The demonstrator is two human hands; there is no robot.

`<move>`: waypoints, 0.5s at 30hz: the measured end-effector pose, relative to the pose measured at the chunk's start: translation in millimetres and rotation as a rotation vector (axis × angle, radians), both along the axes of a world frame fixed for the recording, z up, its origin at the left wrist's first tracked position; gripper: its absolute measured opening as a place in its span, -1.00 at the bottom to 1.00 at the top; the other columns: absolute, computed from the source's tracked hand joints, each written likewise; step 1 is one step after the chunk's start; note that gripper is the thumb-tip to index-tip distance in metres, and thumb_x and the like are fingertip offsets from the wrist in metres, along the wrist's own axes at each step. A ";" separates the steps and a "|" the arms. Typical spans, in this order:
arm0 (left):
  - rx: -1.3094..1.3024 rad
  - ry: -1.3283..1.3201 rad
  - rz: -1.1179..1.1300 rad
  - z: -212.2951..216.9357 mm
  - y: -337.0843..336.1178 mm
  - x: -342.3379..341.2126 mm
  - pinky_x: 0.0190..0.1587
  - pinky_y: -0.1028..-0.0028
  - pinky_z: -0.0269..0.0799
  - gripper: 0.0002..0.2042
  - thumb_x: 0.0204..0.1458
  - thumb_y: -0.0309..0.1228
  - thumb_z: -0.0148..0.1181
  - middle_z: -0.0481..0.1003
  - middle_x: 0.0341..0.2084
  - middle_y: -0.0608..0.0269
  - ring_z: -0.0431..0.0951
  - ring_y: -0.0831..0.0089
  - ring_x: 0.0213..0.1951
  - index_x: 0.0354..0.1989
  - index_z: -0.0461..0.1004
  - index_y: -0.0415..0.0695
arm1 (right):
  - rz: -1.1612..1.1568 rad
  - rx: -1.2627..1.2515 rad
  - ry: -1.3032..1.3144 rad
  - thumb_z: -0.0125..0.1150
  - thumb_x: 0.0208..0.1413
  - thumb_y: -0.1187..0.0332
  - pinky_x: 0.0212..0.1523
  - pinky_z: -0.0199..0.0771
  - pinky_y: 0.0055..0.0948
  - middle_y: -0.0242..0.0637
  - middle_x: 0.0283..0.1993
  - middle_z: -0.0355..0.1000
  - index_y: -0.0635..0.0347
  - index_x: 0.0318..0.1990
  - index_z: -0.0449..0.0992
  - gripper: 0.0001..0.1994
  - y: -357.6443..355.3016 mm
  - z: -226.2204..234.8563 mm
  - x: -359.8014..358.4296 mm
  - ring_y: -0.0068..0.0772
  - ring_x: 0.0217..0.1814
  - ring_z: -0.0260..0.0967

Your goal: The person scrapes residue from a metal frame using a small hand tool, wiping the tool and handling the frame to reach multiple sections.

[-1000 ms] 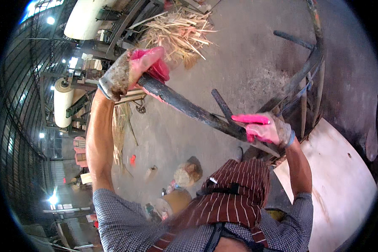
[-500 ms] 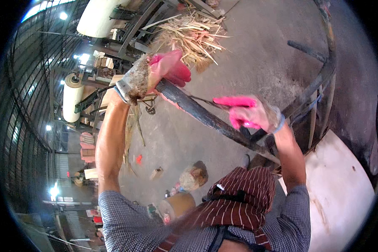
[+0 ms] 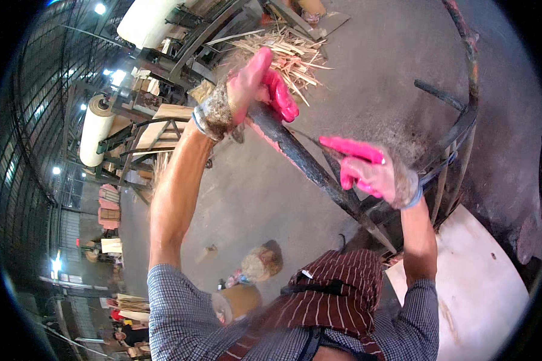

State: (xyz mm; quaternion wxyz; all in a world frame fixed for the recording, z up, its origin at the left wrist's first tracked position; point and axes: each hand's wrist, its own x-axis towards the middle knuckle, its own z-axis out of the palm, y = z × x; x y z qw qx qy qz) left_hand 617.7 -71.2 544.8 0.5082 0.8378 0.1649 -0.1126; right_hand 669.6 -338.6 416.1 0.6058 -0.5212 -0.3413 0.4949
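Grey floor [image 3: 379, 66]; wood strips [image 3: 298, 63] heaped beyond dark bar [image 3: 309, 164].

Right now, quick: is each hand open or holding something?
Left hand: open, at the end of the dark bar.
Right hand: partly curled; whether it holds anything cannot be told.

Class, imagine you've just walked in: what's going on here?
A person's gloved left hand is at the far end of a dark, scuffed bar. The gloved right hand is farther along, close beside the bar; whether it touches is unclear. A pale board is at the right, and a pile of wood strips lies on the floor beyond.
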 end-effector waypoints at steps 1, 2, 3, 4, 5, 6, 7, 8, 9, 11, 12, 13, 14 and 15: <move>0.011 -0.066 0.077 -1.5 -1.3 1.0 -0.05 0.36 0.47 -0.42 0.35 0.12 -0.27 0.55 -0.25 0.06 0.58 0.21 -0.19 -0.09 0.39 -0.24 | -0.026 0.008 0.033 0.09 0.33 0.13 -0.62 0.13 -0.73 -0.50 -0.47 0.42 -0.07 0.43 0.28 -0.47 1.1 0.9 -2.4 -0.80 -0.59 0.13; -0.042 -0.155 0.082 -4.9 -2.7 1.9 -0.11 0.33 0.49 -0.36 0.33 0.19 -0.32 0.55 -0.38 0.01 0.58 0.17 -0.28 -0.29 0.39 -0.23 | -0.040 0.126 0.037 0.09 0.33 0.13 -0.61 0.12 -0.73 -0.51 -0.47 0.42 -0.07 0.42 0.29 -0.47 4.1 2.0 -4.4 -0.80 -0.58 0.12; -0.095 -0.244 0.081 -8.4 -3.7 3.1 -0.18 0.31 0.50 -0.27 0.31 0.26 -0.37 0.55 -0.50 -0.04 0.58 0.14 -0.36 -0.50 0.39 -0.21 | -0.064 0.207 0.027 0.09 0.33 0.13 -0.61 0.12 -0.73 -0.51 -0.48 0.41 -0.08 0.42 0.30 -0.48 14.4 2.2 -3.5 -0.80 -0.58 0.12; -0.223 -0.265 -0.007 -11.7 -4.2 2.9 -0.23 0.27 0.52 -0.23 0.29 0.31 -0.40 0.55 -0.48 -0.13 0.56 0.09 -0.38 -0.59 0.37 -0.17 | -0.087 0.286 0.011 0.09 0.33 0.13 -0.61 0.11 -0.73 -0.51 -0.48 0.41 -0.09 0.41 0.31 -0.49 25.9 2.9 -2.2 -0.80 -0.58 0.11; -0.250 -0.330 0.013 -14.3 -4.0 5.8 -0.22 0.27 0.50 -0.25 0.30 0.29 -0.40 0.52 -0.53 -0.10 0.53 0.11 -0.39 -0.61 0.35 -0.16 | -0.125 0.362 -0.041 0.08 0.33 0.13 -0.64 0.07 -0.73 -0.50 -0.47 0.40 -0.08 0.41 0.31 -0.48 36.9 3.2 0.5 -0.80 -0.61 0.08; -0.288 -0.406 -0.012 -18.4 -4.6 5.2 -0.19 0.26 0.48 -0.26 0.29 0.31 -0.36 0.48 -0.58 0.04 0.56 0.16 -0.38 -0.63 0.30 -0.14 | -0.112 0.282 -0.012 0.07 0.34 0.14 -0.64 0.06 -0.72 -0.49 -0.46 0.40 -0.05 0.41 0.30 -0.49 43.3 3.2 1.3 -0.80 -0.62 0.07; -0.288 -0.438 -0.028 -19.6 -3.2 7.4 -0.19 0.26 0.48 -0.27 0.29 0.30 -0.35 0.47 -0.59 0.04 0.55 0.16 -0.38 -0.63 0.30 -0.14 | -0.110 0.274 -0.001 0.06 0.34 0.16 -0.65 0.04 -0.71 -0.48 -0.45 0.41 -0.03 0.41 0.30 -0.49 49.7 3.4 0.6 -0.80 -0.63 0.06; -0.285 -0.456 -0.041 -21.8 -2.6 7.6 -0.20 0.26 0.48 -0.27 0.29 0.30 -0.34 0.47 -0.59 0.04 0.55 0.16 -0.38 -0.62 0.29 -0.13 | -0.138 0.218 0.021 0.05 0.35 0.18 -0.65 0.03 -0.70 -0.47 -0.44 0.41 0.00 0.41 0.29 -0.49 51.3 5.2 0.2 -0.80 -0.64 0.04; -0.322 -0.499 -0.017 -24.2 -2.4 6.6 -0.20 0.26 0.48 -0.27 0.29 0.31 -0.34 0.46 -0.60 0.04 0.54 0.17 -0.40 -0.62 0.29 -0.13 | -0.107 0.245 0.002 0.06 0.35 0.18 -0.66 0.02 -0.69 -0.46 -0.44 0.41 0.01 0.42 0.28 -0.49 52.9 8.6 -1.1 -0.79 -0.64 0.04; -0.442 -0.558 0.034 -26.8 -2.3 4.5 -0.23 0.30 0.47 -0.33 0.31 0.24 -0.25 0.48 -0.57 0.04 0.51 0.22 -0.42 -0.59 0.30 -0.14 | -0.148 0.235 0.002 0.05 0.35 0.18 -0.67 0.01 -0.69 -0.47 -0.45 0.41 0.01 0.42 0.28 -0.49 42.4 19.4 -5.9 -0.80 -0.64 0.04; -0.354 -0.565 0.053 -27.4 -2.3 3.9 -0.24 0.31 0.46 -0.36 0.31 0.20 -0.22 0.49 -0.57 0.06 0.51 0.24 -0.43 -0.58 0.31 -0.14 | -0.137 0.299 -0.012 0.05 0.35 0.18 -0.67 0.01 -0.69 -0.47 -0.46 0.41 0.01 0.42 0.28 -0.49 36.3 27.4 -8.3 -0.80 -0.64 0.05; -0.284 -0.592 0.045 -28.2 -2.6 2.8 -0.25 0.32 0.45 -0.38 0.32 0.16 -0.18 0.50 -0.57 0.07 0.51 0.26 -0.43 -0.58 0.32 -0.14 | -0.169 0.305 -0.067 0.05 0.36 0.18 -0.68 0.00 -0.68 -0.45 -0.46 0.41 0.03 0.42 0.28 -0.49 29.8 34.6 -13.9 -0.79 -0.66 0.03; -0.220 -0.602 0.009 -29.1 -3.0 2.3 -0.26 0.34 0.45 -0.41 0.32 0.12 -0.15 0.51 -0.56 0.08 0.50 0.28 -0.44 -0.57 0.33 -0.15 | -0.198 0.182 -0.083 0.05 0.35 0.18 -0.69 0.01 -0.68 -0.44 -0.44 0.42 0.03 0.42 0.27 -0.48 21.4 40.9 -18.2 -0.79 -0.66 0.05; -0.205 -0.593 0.024 -29.5 -3.3 2.0 -0.31 0.39 0.42 -0.48 0.31 0.04 -0.07 0.52 -0.58 0.14 0.49 0.37 -0.47 -0.56 0.37 -0.15 | -0.214 0.138 -0.105 0.05 0.35 0.17 -0.70 0.02 -0.68 -0.42 -0.43 0.43 0.03 0.43 0.26 -0.47 9.1 44.4 -25.0 -0.78 -0.67 0.06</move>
